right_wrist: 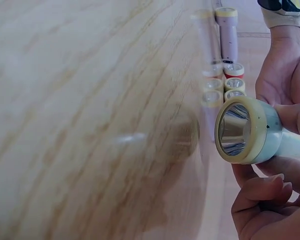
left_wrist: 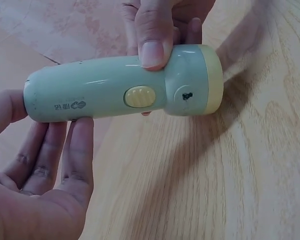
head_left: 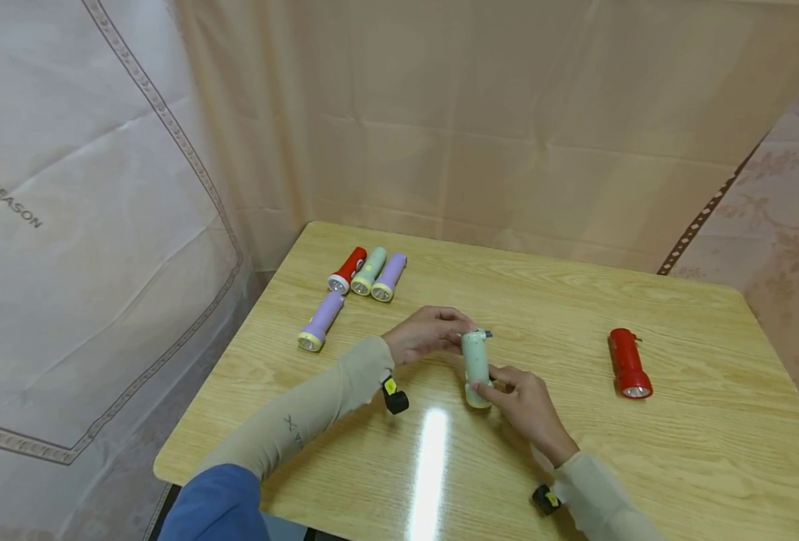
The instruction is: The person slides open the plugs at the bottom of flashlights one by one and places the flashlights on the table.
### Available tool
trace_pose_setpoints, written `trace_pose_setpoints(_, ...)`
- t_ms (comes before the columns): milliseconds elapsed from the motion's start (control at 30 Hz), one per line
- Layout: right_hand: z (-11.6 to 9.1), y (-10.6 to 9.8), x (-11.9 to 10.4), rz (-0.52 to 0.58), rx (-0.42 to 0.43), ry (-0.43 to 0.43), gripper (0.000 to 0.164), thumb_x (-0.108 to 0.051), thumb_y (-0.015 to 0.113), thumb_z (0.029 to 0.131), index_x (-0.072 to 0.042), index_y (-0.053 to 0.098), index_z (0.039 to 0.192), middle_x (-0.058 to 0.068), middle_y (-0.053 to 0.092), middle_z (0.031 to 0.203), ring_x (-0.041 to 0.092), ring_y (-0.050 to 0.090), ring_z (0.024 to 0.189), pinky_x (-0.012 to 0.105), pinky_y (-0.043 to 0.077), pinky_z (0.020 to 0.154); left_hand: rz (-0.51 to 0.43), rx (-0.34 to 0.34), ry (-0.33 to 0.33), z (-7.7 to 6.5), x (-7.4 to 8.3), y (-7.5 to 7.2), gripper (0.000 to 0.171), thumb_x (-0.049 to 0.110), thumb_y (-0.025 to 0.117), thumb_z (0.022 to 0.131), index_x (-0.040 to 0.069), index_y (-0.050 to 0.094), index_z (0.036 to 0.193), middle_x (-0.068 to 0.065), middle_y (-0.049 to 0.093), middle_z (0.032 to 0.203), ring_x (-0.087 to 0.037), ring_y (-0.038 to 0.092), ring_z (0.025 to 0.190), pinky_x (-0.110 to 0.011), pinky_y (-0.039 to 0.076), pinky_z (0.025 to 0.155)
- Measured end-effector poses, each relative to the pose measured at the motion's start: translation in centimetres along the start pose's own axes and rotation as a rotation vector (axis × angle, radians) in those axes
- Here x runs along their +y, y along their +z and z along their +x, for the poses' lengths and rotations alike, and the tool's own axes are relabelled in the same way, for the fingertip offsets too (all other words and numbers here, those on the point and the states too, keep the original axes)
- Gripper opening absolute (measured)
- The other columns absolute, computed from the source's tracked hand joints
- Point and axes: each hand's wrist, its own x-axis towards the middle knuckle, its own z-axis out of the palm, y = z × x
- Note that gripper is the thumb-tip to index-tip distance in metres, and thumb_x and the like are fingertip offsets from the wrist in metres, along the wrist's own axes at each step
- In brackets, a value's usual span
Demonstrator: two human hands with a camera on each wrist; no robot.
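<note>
Both hands hold a mint-green flashlight (head_left: 476,362) over the table, its pale yellow lens rim pointing down in the head view. My left hand (head_left: 429,333) holds the tail end, with its thumb at the end cap and fingertips along the barrel. With thumb and fingers, my right hand (head_left: 526,406) pinches the barrel close to the lens head. A cream slide switch (left_wrist: 140,96) and a small printed logo face the left wrist camera. The reflector (right_wrist: 235,129) shows inside the yellow rim in the right wrist view. A small dark tab (head_left: 485,333) sticks out at the tail.
At the table's back left lie a red flashlight (head_left: 348,270), a green flashlight (head_left: 370,271) and a purple flashlight (head_left: 389,277) side by side. Another purple flashlight (head_left: 322,321) lies nearer. An all-red flashlight (head_left: 629,364) lies at the right of the wooden table (head_left: 541,293).
</note>
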Motion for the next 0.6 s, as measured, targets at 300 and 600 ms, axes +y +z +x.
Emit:
trace_pose_setpoints(300,-0.20,-0.01,-0.15,-0.030,-0.015,-0.010,0.053,-0.037,0.078,0.094,-0.005,0.066,0.135,0.007,0.073,0.112,0.019,0.053,0.077,0.028,0.045,0.062,0.035,-0.042,-0.057,0.18,-0.10,-0.04,0.020,0.015,0.067,0.101,0.001,0.070,0.116,-0.011,0.068,0.118,-0.022,0.064,0.101,-0.045,0.053,0.102)
trace_pose_setpoints(600,-0.14,0.03,-0.16,-0.002,-0.037,-0.014,0.054,-0.038,0.076,0.095,-0.005,0.065,0.136,0.008,0.073,0.116,0.020,0.054,0.080,0.028,0.046,0.063,0.025,-0.027,-0.072,0.46,-0.06,0.15,0.017,0.015,0.069,0.099,0.002,0.072,0.110,-0.011,0.069,0.115,-0.022,0.065,0.097,-0.044,0.054,0.100)
